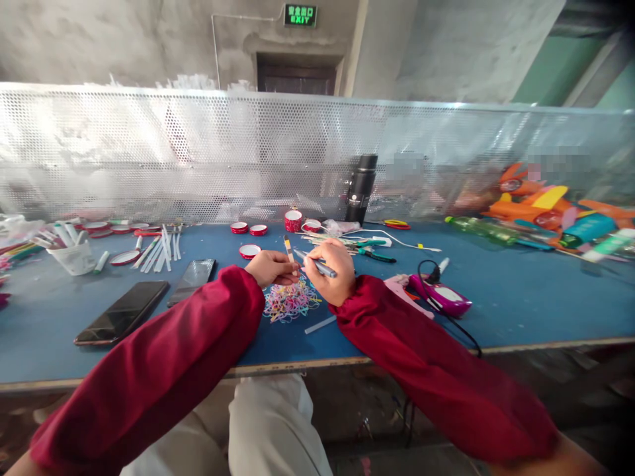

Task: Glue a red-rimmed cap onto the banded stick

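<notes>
My left hand (pixel 275 266) pinches a thin pale stick (pixel 288 248) with yellow-orange bands, held nearly upright. Close beside it, my right hand (pixel 335 268) grips a grey marker pen (pixel 323 268), its pointed end toward the stick. Whether the tip touches the stick, I cannot tell. Below both hands lies a loose pile of small coloured rubber bands (pixel 290 303). A translucent glue stick (pixel 320 324) rests by my right cuff.
Phones (pixel 124 312) (pixel 193 281) lie left, near a cup of markers (pixel 74 258). Red tins (pixel 249 251), a black flask (pixel 361 192) and green-handled pliers (pixel 374 253) are behind my hands. A purple corded device (pixel 441 296) sits right; orange toys (pixel 546 205) are farther right.
</notes>
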Available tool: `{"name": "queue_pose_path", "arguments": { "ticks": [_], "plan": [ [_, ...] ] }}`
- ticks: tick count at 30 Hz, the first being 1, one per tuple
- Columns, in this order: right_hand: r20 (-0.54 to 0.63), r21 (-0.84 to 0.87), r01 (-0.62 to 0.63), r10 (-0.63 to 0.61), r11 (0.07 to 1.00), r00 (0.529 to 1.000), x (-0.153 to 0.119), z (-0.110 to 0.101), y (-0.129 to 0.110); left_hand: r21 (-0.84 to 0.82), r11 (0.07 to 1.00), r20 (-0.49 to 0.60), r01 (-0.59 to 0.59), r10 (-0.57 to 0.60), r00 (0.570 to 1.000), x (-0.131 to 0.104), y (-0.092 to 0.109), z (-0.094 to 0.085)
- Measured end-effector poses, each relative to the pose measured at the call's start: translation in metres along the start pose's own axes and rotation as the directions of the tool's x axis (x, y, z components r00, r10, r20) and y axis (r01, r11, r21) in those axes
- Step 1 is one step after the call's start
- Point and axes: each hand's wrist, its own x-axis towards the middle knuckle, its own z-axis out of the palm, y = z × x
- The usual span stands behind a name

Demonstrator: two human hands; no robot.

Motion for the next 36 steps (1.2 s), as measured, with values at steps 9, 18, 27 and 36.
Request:
{"name": "queue_pose_path", "arguments": {
  "ticks": [9,18,27,36],
  "plan": [
    [0.031,0.016,0.012,-0.013,1.000,0.999,-0.0001,0.0014,-0.0019,0.021,1.000,-0.008,0.016,-0.015,1.000,-0.0025,0.0017,0.0030],
    [0.025,0.012,-0.002,0.001,1.000,1.000,-0.0013,0.0018,-0.0011,0.003,1.000,-0.026,0.014,-0.014,1.000,-0.0032,0.0026,0.0026],
    [0.026,-0.008,0.005,-0.005,1.000,1.000,-0.0007,0.0015,-0.0025,0.015,1.000,-0.021,0.000,0.000,1.000,-0.0011,0.0017,0.0013],
    [0.013,-0.010,-0.001,0.001,1.000,1.000,-0.0002,0.0018,-0.0022,-0.001,1.000,-0.020,-0.007,0.007,1.000,-0.0005,0.0005,-0.0001]
  ]
}}
